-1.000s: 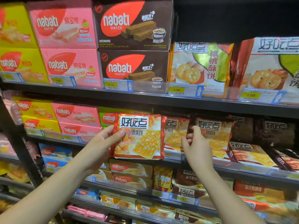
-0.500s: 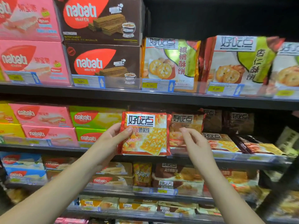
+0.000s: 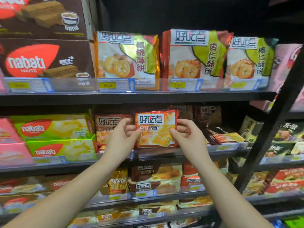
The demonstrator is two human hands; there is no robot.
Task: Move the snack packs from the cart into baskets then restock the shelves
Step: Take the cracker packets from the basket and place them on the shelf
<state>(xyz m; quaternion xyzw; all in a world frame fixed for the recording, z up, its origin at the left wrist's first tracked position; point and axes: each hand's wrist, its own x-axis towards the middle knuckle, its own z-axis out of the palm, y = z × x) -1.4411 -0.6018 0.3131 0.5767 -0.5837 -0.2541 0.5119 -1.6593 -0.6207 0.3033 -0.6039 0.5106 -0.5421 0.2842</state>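
Orange snack pack [image 3: 157, 129] upright at shelf [image 3: 181, 153] front.

Bright, even store light strikes the glossy snack packs [image 3: 128, 58] from the front, raising glare on their foil; the recess [image 3: 181, 12] above is black. Frame edges bend and blur; price tags [image 3: 115, 85] read soft.

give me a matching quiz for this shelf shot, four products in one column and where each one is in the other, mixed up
Things
1. orange snack pack
2. brown nabati box
3. green nabati boxes
4. gold-edged cookie bag

Places
A. upper shelf, just right of thing 2
B. middle shelf, left of both hands
C. pinched between the left hand and the right hand
D. upper shelf, left part of the view

Pairs: 1-C, 2-D, 3-B, 4-A
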